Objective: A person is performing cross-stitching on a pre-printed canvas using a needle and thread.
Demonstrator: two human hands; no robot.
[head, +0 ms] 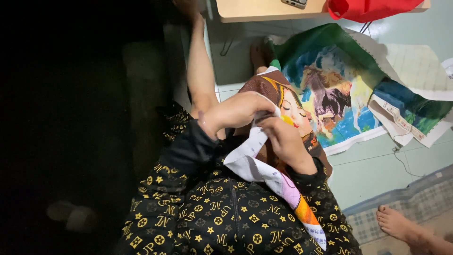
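A cross-stitch canvas (pixel 292 106) showing a woman's face lies over my lap, its white printed edge strip (pixel 264 172) hanging down over my black and gold patterned clothing. My left hand (pixel 233 113) grips the canvas edge from the left, fingers curled over the fabric. My right hand (pixel 283 139) pinches the same canvas just to the right of it, fingertips close to the left hand. Any needle or thread between the fingers is too small to make out.
A larger embroidered cloth (pixel 337 92) with a horse picture lies spread on the pale tiled floor. A wooden table (pixel 264 10) with a red cloth (pixel 368 8) stands at the top. Another person's bare foot (pixel 401 225) rests on a checked mat at bottom right. The left is dark.
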